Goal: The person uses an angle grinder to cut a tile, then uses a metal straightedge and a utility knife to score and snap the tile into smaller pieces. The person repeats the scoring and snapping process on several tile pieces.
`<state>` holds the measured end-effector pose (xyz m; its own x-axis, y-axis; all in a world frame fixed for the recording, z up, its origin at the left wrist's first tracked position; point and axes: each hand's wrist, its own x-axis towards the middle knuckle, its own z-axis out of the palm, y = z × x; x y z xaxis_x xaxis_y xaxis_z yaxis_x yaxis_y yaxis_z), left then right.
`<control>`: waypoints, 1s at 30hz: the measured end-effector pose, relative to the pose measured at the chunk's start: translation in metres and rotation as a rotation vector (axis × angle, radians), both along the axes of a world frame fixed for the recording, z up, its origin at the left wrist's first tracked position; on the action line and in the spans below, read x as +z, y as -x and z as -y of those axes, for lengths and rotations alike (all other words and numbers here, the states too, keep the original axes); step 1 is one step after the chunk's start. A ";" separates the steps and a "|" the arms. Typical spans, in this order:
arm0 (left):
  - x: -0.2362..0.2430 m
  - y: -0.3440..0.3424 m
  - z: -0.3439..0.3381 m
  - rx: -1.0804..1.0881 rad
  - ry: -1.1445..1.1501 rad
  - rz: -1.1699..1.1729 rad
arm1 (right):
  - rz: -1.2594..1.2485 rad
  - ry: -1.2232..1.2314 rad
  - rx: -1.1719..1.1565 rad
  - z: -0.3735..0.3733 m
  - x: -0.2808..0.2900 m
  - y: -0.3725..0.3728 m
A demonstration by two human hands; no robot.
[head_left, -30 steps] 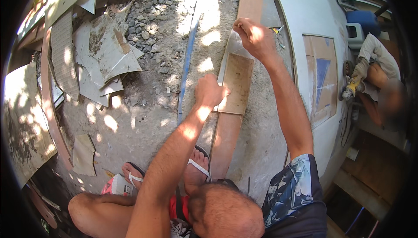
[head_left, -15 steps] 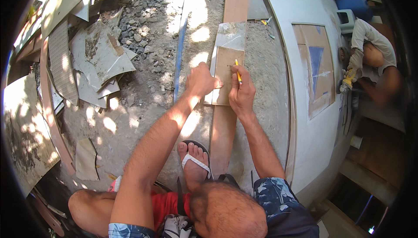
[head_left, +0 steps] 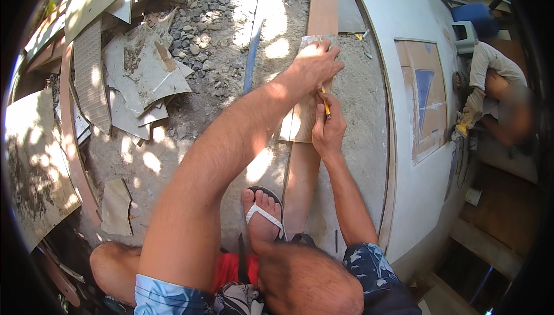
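A yellow pencil (head_left: 325,102) is pinched in my right hand (head_left: 330,128), its upper part angled over the right edge of a small brown board (head_left: 303,123). My left hand (head_left: 315,63) reaches across the far part of that board, fingers apart and bent toward its right side; what its palm touches is hidden. A pale strip (head_left: 285,129) shows along the board's left side. Beneath them runs a long reddish-brown plank (head_left: 302,171), lying lengthwise on the ground in front of me.
Broken panel pieces (head_left: 138,72) and gravel (head_left: 202,38) lie to the left, beside a blue-edged strip (head_left: 252,55). A white door-like panel (head_left: 412,199) stands at the right; past it a co-worker (head_left: 490,78) holds a yellow power tool (head_left: 463,126). My sandalled foot (head_left: 262,214) is beside the plank.
My left hand has moved away and to the right, from the board's left edge to its far part. My right hand keeps the pencil near the board's right edge. The view has shifted slightly.
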<state>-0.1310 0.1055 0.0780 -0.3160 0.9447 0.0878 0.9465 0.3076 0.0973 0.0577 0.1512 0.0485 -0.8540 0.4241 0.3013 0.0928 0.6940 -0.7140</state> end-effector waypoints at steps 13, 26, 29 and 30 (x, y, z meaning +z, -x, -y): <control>0.009 0.008 -0.009 -0.136 0.178 0.042 | 0.046 -0.107 0.193 0.014 0.030 0.003; -0.005 0.020 -0.013 -0.204 0.197 0.103 | 0.172 -0.259 0.135 0.022 0.023 0.050; 0.008 0.013 -0.017 -0.261 0.286 0.101 | 0.187 -0.182 0.173 0.024 0.029 0.030; 0.008 0.014 -0.016 -0.258 0.296 0.127 | 0.116 -0.141 0.210 0.031 0.030 0.021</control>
